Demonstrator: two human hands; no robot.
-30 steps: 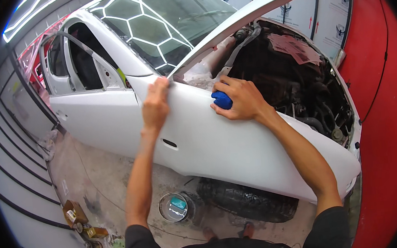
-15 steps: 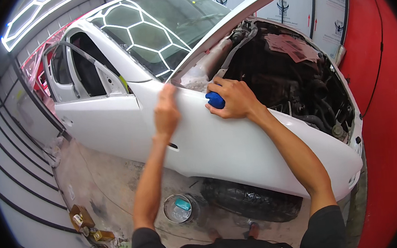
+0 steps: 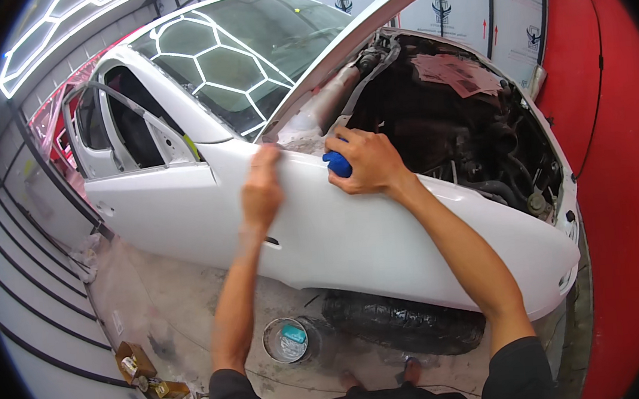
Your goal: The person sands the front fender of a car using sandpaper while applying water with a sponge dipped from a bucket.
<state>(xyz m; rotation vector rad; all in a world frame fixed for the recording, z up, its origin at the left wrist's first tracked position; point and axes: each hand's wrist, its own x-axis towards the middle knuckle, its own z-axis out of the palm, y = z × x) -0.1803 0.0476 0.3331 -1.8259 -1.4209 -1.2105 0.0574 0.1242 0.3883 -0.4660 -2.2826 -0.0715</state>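
My right hand [image 3: 374, 164] is closed round a crumpled blue cloth or sponge [image 3: 338, 163]. It rests at the upper edge of the white car fender [image 3: 367, 233], beside the engine bay. To its left, my left hand [image 3: 261, 187] is on the same fender near the base of the windshield. Its fingers are drawn together and blurred by motion; a small dull reddish patch shows at the tips, too smeared to name. The fender's surface looks matte white.
The raised hood [image 3: 387, 14] slants over the engine bay [image 3: 464, 132], where pinkish sheets [image 3: 456, 72] lie. Below are a bucket [image 3: 274, 351] holding a turquoise block [image 3: 294, 333] and a black-covered wheel [image 3: 397, 325]. Boxes [image 3: 133, 362] and cans stand lower left; a red wall [image 3: 622, 176] rises right.
The view has shifted slightly, moving the car left in the picture. My left hand stays blurred at the fender's upper edge; my right hand still holds the blue cloth or sponge.
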